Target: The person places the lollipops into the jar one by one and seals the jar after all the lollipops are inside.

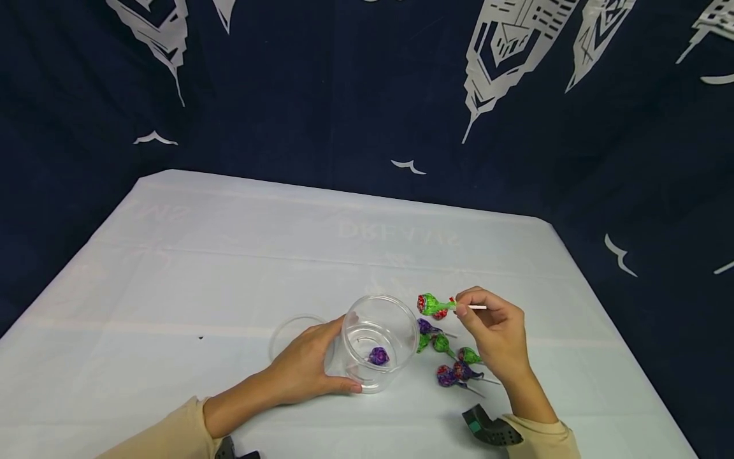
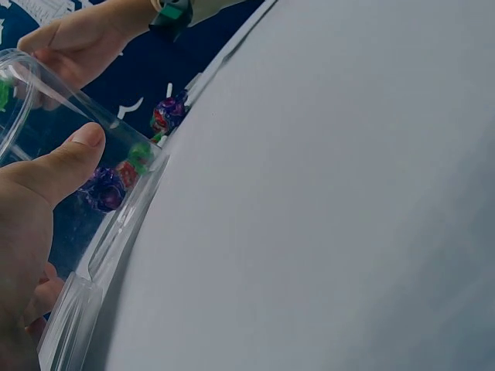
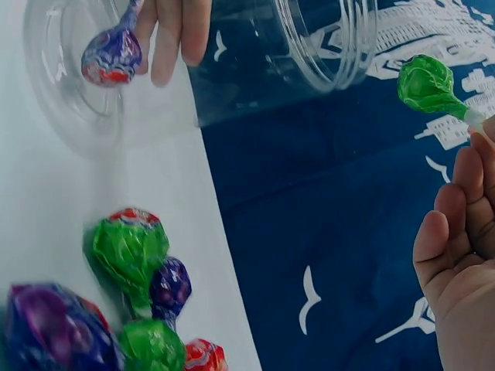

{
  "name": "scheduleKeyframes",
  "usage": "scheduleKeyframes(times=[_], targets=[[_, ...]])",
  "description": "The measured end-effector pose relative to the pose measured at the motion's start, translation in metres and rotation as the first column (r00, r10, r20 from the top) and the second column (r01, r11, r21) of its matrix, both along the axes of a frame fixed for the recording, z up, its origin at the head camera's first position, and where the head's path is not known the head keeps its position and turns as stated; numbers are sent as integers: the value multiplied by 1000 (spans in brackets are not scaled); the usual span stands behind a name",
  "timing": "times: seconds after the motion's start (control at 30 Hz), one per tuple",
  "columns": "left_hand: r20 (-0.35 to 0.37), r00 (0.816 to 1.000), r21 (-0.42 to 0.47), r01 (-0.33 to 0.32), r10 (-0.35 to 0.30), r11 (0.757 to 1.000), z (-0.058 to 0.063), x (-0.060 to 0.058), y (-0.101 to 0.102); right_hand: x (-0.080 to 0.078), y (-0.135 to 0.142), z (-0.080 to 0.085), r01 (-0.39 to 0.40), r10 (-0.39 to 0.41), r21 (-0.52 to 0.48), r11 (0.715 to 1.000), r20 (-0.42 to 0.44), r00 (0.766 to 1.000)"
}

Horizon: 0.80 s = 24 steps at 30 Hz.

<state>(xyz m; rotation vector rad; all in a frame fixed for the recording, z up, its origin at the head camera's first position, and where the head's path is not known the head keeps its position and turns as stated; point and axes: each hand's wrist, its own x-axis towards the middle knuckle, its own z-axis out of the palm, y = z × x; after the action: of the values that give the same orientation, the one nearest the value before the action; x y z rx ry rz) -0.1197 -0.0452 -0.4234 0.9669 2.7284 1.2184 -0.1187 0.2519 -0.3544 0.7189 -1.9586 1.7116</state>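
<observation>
A clear plastic jar point(image 1: 406, 328) stands on the table with its mouth up, and my left hand point(image 1: 304, 364) grips it from the left side, thumb toward the front. Inside, near the bottom, lies a purple-wrapped lollipop point(image 1: 378, 356). To the right of the rim, my right hand point(image 1: 500, 335) pinches a green-wrapped lollipop point(image 1: 430, 305) by its white stick, the candy end pointing left toward the jar. That same green lollipop point(image 3: 427, 85) is raised beside the jar's mouth in the right wrist view.
Several loose lollipops, some in green wrappers point(image 1: 441, 344) and some in purple ones point(image 1: 446, 376), lie in a group right of the jar. A clear round lid point(image 1: 278, 331) lies flat behind the left hand. Dark blue printed cloth point(image 1: 344, 95) hangs behind the white table point(image 1: 172, 287).
</observation>
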Motion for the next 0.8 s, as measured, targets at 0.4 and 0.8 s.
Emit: scheduleKeyframes(times=[0.4, 0.8], targets=[[5, 1000, -1, -5, 5, 1000, 1, -1, -1, 3, -20, 6, -73, 70, 68, 995, 50, 996], [2, 1000, 3, 2, -2, 1000, 0, 0, -2, 1, -29, -2, -78, 74, 63, 995, 71, 995]])
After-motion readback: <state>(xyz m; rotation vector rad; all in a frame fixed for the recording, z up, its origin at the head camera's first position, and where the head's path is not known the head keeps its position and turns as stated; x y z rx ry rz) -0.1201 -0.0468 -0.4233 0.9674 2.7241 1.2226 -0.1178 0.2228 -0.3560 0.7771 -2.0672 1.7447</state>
